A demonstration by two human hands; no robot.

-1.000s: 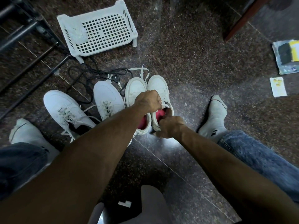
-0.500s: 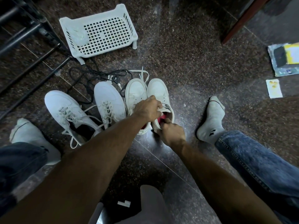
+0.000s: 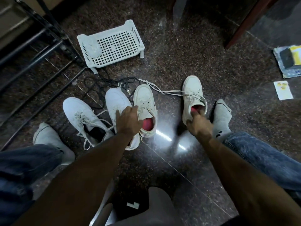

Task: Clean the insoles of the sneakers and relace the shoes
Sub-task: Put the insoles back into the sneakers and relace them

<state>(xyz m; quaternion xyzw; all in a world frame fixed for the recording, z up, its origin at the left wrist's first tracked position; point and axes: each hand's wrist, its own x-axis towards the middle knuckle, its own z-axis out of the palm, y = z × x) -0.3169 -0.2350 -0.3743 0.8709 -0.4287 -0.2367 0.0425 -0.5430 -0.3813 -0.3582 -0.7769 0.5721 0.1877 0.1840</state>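
Several white sneakers lie on the dark floor. A cream sneaker with a red insole (image 3: 192,93) sits to the right, and my right hand (image 3: 199,126) grips its heel, fingers inside the opening. Its loose lace (image 3: 171,91) trails left to a second cream sneaker with a red insole (image 3: 144,101). My left hand (image 3: 128,121) rests with spread fingers on that shoe's collar and laces. Two laced white sneakers, one (image 3: 116,101) beside my left hand and one (image 3: 78,110) farther left, stand apart.
A white perforated plastic basket (image 3: 114,44) with a crumpled cloth stands behind the shoes. A black cord (image 3: 97,85) loops near it. A black metal rack (image 3: 32,46) is at left. My socked feet (image 3: 221,118) flank the shoes. Papers (image 3: 288,61) lie far right.
My right hand has pulled the right cream sneaker away to the right, apart from its mate. My left hand opened and now lies flat on the other cream sneaker.
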